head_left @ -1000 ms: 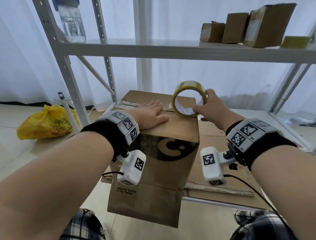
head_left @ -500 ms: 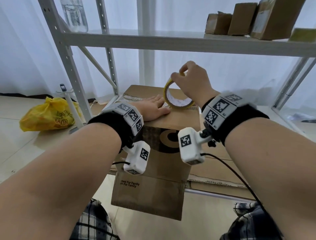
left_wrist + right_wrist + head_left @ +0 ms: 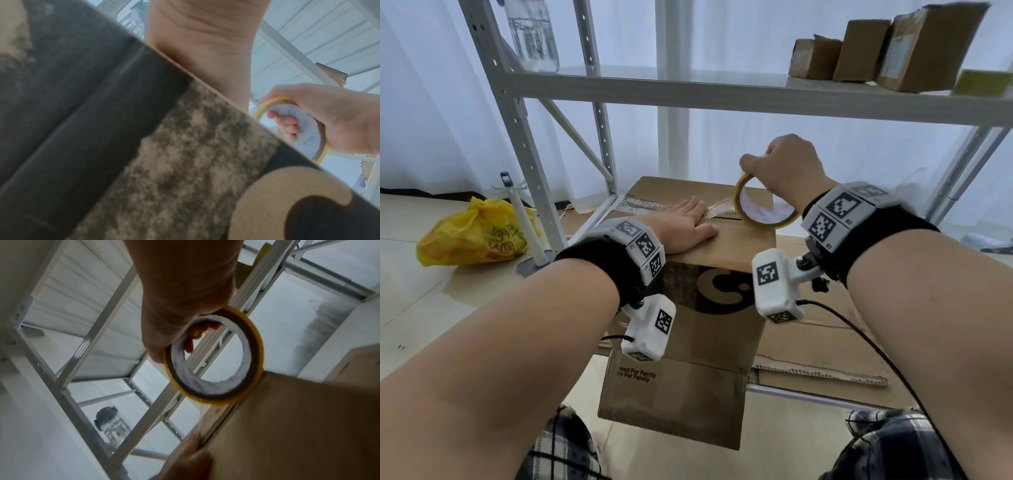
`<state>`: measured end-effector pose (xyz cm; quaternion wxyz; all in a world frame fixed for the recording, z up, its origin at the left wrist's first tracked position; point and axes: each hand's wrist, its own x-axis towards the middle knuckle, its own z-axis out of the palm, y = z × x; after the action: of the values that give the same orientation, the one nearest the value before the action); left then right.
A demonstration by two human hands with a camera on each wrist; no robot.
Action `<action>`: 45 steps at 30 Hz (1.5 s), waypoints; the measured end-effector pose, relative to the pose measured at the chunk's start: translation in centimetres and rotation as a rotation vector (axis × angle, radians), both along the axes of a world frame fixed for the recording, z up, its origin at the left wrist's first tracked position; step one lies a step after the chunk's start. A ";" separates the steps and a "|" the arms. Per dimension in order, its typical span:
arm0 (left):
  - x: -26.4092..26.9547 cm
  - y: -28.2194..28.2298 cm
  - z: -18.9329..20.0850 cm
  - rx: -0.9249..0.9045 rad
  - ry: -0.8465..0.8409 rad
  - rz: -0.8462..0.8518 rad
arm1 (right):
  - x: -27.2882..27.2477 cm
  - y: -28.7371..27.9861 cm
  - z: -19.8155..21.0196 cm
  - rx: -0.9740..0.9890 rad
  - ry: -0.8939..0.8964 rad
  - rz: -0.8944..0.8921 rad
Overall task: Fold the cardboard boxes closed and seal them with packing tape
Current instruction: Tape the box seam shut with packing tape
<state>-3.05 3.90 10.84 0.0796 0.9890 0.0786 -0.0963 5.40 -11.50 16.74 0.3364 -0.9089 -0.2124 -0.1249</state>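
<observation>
Far left, at about nine o'clock, a yellow plastic bag (image 3: 472, 233) sat slumped on the floor, with a small white stand (image 3: 524, 226) upright just beside it. Above those, a clear bottle (image 3: 534, 37) stood on the grey metal shelf (image 3: 688, 92).

Moving in, my left hand (image 3: 681, 228) lay flat, fingers straight and together, palm down on the top of the cardboard box (image 3: 688, 359). It was pressing the closed flaps near the seam, and a strip of clear tape (image 3: 717, 211) ran from under my fingertips along that seam toward three o'clock. The box stood upright straight in front of me at twelve o'clock, its front face printed with a dark band and a round logo. In the left wrist view that printed face filled most of the picture, blurred.

On to the right: the tape strip led to the roll of packing tape (image 3: 763, 209), yellow-edged with a white core, its lower rim touching the box top at the right end of the seam. My right hand (image 3: 787, 168) gripped the roll from above, fingers (image 3: 197, 332) curled through the core and thumb over the outside. The roll was tilted, its open centre facing me.

Further right, at two o'clock, three small brown boxes (image 3: 859, 58) sat on the shelf, with a yellow-green object (image 3: 983, 82) at its right end. Flattened cardboard (image 3: 825, 342) lay beneath and to the right of my box.
</observation>
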 end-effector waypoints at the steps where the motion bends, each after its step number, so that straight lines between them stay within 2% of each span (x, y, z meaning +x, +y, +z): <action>1: 0.0 -0.1 0.0 0.002 -0.001 -0.003 | 0.1 -0.5 0.2 -0.018 0.014 -0.006; 3: 0.1 -0.3 0.0 0.010 0.002 -0.011 | 0.3 -1.2 0.2 -0.060 0.046 -0.021; 9: -0.1 -0.2 0.1 0.004 0.011 -0.007 | 0.5 -2.1 0.8 -0.276 -0.023 -0.035; 20: 0.7 -3.2 0.8 0.116 0.086 0.108 | 1.5 -2.7 -0.4 -0.197 0.000 -0.010; 26: 1.2 -6.0 0.6 0.027 0.046 -0.061 | 0.6 -1.9 0.0 -0.349 -0.091 0.009; 30: 0.2 -2.8 0.6 -0.001 0.027 -0.106 | 0.3 -1.7 0.3 -0.367 -0.063 0.011; 38: -2.1 3.8 0.6 0.042 0.034 0.155 | 0.7 -1.8 0.1 -0.286 -0.006 -0.005; 42: -2.1 3.0 0.6 0.065 0.040 0.271 | 1.0 -2.1 -0.2 -0.237 0.012 0.001; 45: -1.6 0.5 0.7 0.043 0.059 0.220 | 1.1 -2.3 -0.3 -0.201 0.020 -0.002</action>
<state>-4.61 4.45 11.50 0.0660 0.9726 0.1913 -0.1142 6.51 -13.85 16.40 0.2457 -0.9395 -0.2196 -0.0941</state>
